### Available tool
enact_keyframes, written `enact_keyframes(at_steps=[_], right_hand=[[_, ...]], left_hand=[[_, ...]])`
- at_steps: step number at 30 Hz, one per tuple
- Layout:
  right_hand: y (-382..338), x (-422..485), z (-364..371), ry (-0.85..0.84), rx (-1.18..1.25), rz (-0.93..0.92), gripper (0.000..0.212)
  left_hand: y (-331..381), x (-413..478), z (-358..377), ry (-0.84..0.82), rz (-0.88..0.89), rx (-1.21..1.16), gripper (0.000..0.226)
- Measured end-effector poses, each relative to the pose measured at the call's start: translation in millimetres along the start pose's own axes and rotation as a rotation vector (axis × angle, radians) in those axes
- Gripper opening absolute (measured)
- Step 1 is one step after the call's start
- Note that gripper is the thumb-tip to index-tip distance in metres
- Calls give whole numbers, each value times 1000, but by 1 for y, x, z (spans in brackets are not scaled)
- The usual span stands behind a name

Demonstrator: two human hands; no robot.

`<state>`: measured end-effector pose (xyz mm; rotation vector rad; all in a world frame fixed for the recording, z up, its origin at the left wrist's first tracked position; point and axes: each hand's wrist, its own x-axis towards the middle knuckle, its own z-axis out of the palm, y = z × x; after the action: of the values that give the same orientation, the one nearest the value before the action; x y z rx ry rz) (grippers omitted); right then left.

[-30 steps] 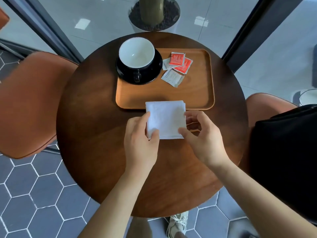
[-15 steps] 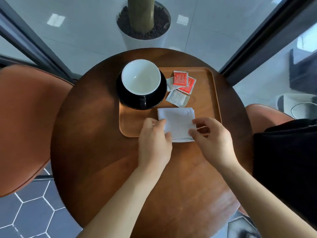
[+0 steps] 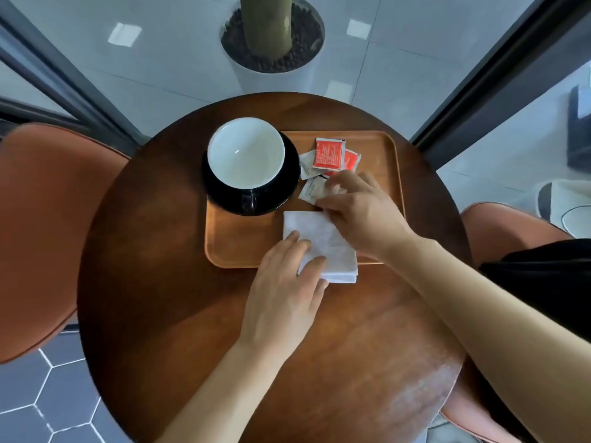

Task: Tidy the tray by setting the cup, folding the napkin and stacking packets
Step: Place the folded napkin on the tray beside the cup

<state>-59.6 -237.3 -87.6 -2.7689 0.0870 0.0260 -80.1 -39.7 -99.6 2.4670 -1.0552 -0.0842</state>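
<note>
A folded white napkin (image 3: 323,241) lies across the front rim of the wooden tray (image 3: 230,247), its near edge hanging over onto the table. My left hand (image 3: 284,292) rests on its near left corner with straight fingers. My right hand (image 3: 355,209) has reached past the napkin, and its curled fingertips pinch a pale packet (image 3: 311,190). Two red packets (image 3: 329,153) and another pale one (image 3: 307,164) lie just beyond. A white cup (image 3: 245,153) sits on a black saucer (image 3: 287,183) at the tray's left end.
The round wooden table (image 3: 160,282) has orange chairs at the left (image 3: 41,235) and right (image 3: 499,219). A black bag (image 3: 543,282) lies on the right chair. A white planter (image 3: 271,59) stands behind the table by glass panels.
The napkin has been set down on the tray's front rim. My right hand has let go of it and moved forward onto the pale packet; my left hand stays on the napkin.
</note>
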Motion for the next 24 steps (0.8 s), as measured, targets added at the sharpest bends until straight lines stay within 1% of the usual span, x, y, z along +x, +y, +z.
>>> enact_keyframes(at_steps=[2, 5, 8, 14, 17, 20, 24], right_hand=[[7, 7, -1, -17, -23, -23, 23], [17, 9, -4, 21, -51, 13, 24], [24, 6, -6, 4, -68, 23, 28], [25, -31, -18, 137, 87, 33, 23], [26, -57, -22, 132, 156, 10, 21], [30, -73, -17, 129, 143, 33, 20], [37, -74, -13, 155, 86, 31, 19]], left_hand=[[-1, 0, 0, -8, -9, -9, 24], [-1, 1, -1, -21, -17, -15, 24], [2, 5, -2, -38, -30, -30, 22], [12, 18, 4, -40, -24, -73, 21], [19, 27, 10, -36, -15, -103, 20], [23, 36, 14, -35, -26, -119, 21], [30, 47, 17, -57, -56, -105, 21]])
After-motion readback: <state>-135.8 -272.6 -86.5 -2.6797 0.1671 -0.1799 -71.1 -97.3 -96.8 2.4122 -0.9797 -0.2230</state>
